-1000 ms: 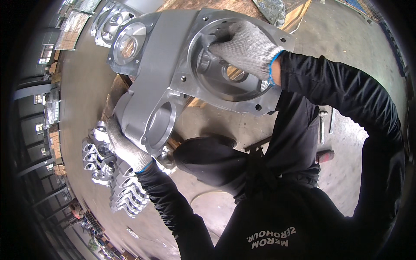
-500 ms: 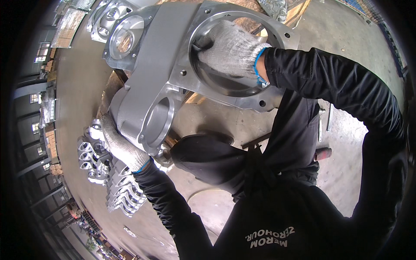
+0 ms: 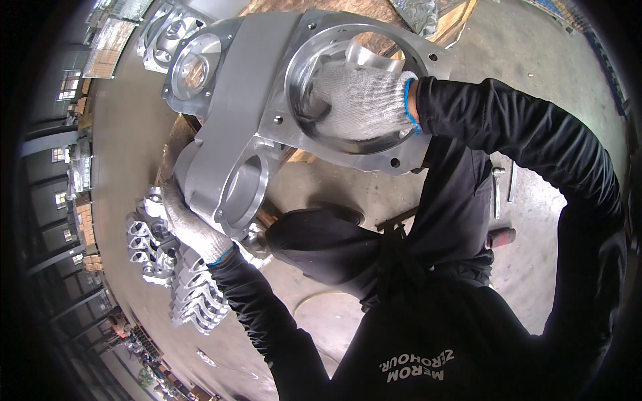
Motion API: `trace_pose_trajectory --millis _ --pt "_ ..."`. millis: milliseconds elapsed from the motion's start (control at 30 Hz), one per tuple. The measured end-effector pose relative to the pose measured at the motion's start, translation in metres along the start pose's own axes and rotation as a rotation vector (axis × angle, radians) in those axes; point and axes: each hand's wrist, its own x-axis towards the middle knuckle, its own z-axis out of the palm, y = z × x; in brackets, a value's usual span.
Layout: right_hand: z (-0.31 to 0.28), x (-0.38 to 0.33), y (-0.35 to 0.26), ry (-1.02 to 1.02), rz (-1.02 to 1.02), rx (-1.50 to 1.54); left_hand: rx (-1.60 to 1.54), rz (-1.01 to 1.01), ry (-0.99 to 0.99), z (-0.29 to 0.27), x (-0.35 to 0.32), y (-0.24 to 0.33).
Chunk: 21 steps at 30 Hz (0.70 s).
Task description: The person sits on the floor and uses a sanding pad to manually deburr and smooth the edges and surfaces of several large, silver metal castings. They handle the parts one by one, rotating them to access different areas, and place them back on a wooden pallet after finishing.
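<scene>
A large grey metal housing casting (image 3: pixel 251 73) with machined round openings lies before me, tilted across wooden supports. My right hand (image 3: pixel 361 100), in a knitted white glove, reaches into its biggest opening. The fingers curl toward the inner wall and are partly hidden. A curved grey sheet-like piece (image 3: pixel 374 59) sticks out beyond this hand and seems to be held in it; its exact kind is unclear. My left hand (image 3: pixel 190 224), gloved too, grips the casting's lower left end beside the smaller round opening, its fingers along the outer side.
Several smaller metal castings (image 3: pixel 200 297) stand in rows on the floor at left. Another ringed casting (image 3: pixel 175 30) is at the far left. A wrench-like tool (image 3: pixel 497 190) and a dark red object (image 3: pixel 500 237) lie by my right leg. Wooden boards (image 3: pixel 458 23) are beyond the casting.
My right hand has moved slightly right and down within the big opening, and the curved grey piece now shows beyond it. My left hand keeps its hold; the view has shifted a little.
</scene>
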Motion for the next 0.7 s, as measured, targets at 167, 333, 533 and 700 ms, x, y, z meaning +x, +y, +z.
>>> trace_pose_trajectory --millis 167,333,533,700 --pt "-0.039 -0.02 -0.009 -0.126 0.197 0.016 0.051 0.108 0.055 -0.016 0.015 -0.013" --pt "-0.089 -0.076 -0.003 0.181 0.265 0.828 0.11 0.116 0.107 -0.013 0.009 -0.008" --pt "-0.061 -0.097 0.02 0.504 0.284 0.45 0.084 0.116 0.052 -0.025 0.016 -0.017" --pt "-0.04 -0.107 0.009 0.717 0.218 0.367 0.09 0.057 -0.035 -0.027 0.016 -0.015"
